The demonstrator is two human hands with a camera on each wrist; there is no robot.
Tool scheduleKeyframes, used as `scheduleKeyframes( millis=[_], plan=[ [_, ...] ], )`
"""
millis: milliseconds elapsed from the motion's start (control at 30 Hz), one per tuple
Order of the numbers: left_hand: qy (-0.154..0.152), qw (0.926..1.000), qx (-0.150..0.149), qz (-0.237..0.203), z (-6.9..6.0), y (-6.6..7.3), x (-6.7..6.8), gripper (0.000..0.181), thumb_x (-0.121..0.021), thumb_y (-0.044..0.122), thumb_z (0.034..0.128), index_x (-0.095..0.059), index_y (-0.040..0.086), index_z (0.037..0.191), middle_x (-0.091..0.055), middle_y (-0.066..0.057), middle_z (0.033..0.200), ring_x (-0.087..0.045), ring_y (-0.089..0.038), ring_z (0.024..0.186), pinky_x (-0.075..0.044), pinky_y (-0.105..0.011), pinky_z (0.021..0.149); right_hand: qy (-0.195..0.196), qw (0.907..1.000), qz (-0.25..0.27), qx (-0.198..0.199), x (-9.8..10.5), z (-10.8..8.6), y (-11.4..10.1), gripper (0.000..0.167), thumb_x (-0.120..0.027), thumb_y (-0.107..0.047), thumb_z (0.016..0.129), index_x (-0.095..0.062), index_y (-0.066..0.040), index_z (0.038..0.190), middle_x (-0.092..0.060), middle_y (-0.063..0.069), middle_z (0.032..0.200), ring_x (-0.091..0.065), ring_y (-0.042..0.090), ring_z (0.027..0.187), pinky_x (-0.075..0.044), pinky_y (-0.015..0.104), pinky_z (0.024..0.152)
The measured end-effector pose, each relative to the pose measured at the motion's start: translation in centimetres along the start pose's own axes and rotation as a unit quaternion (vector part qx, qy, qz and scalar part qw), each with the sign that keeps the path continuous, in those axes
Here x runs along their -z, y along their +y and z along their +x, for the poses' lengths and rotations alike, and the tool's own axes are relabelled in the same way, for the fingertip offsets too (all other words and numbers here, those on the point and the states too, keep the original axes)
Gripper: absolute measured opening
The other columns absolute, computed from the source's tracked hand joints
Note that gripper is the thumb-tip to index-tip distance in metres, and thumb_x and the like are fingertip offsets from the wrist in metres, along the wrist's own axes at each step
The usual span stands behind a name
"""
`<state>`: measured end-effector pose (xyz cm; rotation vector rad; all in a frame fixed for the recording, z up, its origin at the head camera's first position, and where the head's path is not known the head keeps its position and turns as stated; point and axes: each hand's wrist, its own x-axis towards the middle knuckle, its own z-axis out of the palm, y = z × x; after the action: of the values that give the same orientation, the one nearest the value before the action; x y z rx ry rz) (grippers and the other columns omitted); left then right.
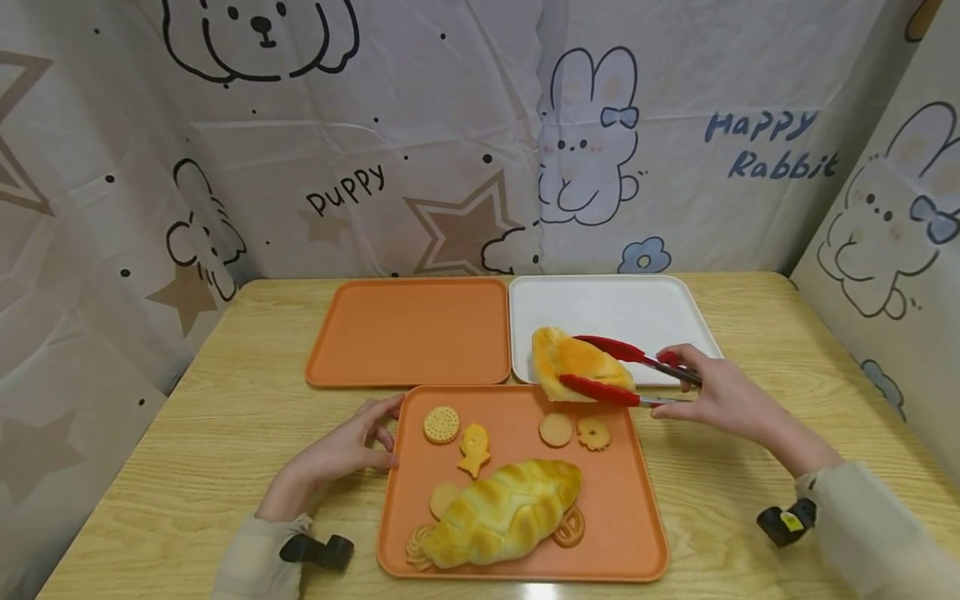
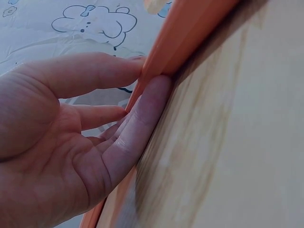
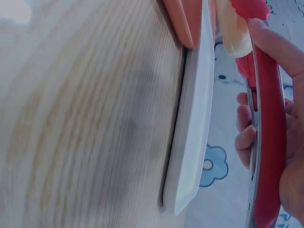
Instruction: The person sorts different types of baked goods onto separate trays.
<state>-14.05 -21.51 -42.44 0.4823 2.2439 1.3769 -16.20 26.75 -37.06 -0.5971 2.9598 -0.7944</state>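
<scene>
My right hand (image 1: 723, 392) grips a pair of red-tipped metal tongs (image 1: 611, 393), their red grip also filling the right side of the right wrist view. Between the tongs' tips is a golden, wedge-like bread (image 1: 581, 360), held above the line where the white tray (image 1: 622, 304) meets the front orange tray (image 1: 622, 558). My left hand (image 1: 348, 446) holds that front tray by its left rim, thumb and fingers on the edge in the left wrist view. On this tray lie a large braided bread (image 1: 510, 512), a round dotted cracker (image 1: 441, 425) and a fish-shaped cookie (image 1: 474, 450).
Several more cookies share the front tray, among them a plain round one (image 1: 556, 430), a scalloped one (image 1: 593, 433) and a pretzel (image 1: 570, 527) beside the braided bread. A second orange tray (image 1: 420, 333) stands back left, touching the white one. Printed cloth (image 1: 450, 125) walls the table.
</scene>
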Motion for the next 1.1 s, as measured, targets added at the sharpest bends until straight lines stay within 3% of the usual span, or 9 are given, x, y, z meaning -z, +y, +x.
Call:
scheduleKeyframes(
  millis=[233, 567, 833, 1100],
  plan=[
    [0.002, 1.0, 0.001, -0.001, -0.1, 0.1, -0.1, 0.084, -0.068, 0.008, 0.0791, -0.016, 0.005, 0.145, -0.029, -0.018, 0.128, -0.048, -0.019, 0.087, -0.042, -0.024, 0.054, 0.014, 0.9995, -0.009, -0.026, 0.5, 0.3, 1.2, 0.071, -0.078, -0.042, 0.066, -0.047, -0.004, 0.118, -0.057, 0.009, 0.083, -0.049, 0.019, 0.072, -0.04, 0.024, 0.057],
    [0.0, 1.0, -0.004, -0.007, -0.1, 0.1, -0.1, 0.085, -0.068, 0.007, 0.0789, -0.015, 0.004, 0.145, -0.028, -0.019, 0.128, -0.048, -0.018, 0.087, -0.043, -0.023, 0.055, 0.029, 0.9972, -0.035, -0.06, 1.3, 0.5, 2.9, 0.076, -0.075, -0.044, 0.07, -0.043, 0.002, 0.121, -0.058, 0.019, 0.096, -0.05, 0.024, 0.076, -0.041, 0.028, 0.059],
    [-0.002, 0.9999, -0.012, -0.003, 0.0, -0.2, 0.0, 0.085, -0.068, 0.007, 0.0788, -0.015, 0.001, 0.145, -0.028, -0.021, 0.127, -0.049, -0.017, 0.086, -0.044, -0.022, 0.058, 0.032, 0.9907, -0.059, -0.118, 1.8, 1.0, 4.1, 0.085, -0.069, -0.053, 0.072, -0.038, 0.005, 0.126, -0.053, 0.025, 0.107, -0.048, 0.029, 0.081, -0.039, 0.03, 0.061],
    [0.002, 1.0, 0.0, -0.003, 0.2, -0.1, 0.1, 0.086, -0.068, 0.007, 0.0783, -0.014, 0.002, 0.145, -0.03, -0.018, 0.127, -0.049, -0.016, 0.086, -0.044, -0.022, 0.058, 0.061, 0.987, -0.065, -0.133, 2.1, 1.3, 5.5, 0.083, -0.068, -0.055, 0.071, -0.04, 0.004, 0.122, -0.055, 0.024, 0.098, -0.046, 0.027, 0.071, -0.035, 0.026, 0.054]
  ],
)
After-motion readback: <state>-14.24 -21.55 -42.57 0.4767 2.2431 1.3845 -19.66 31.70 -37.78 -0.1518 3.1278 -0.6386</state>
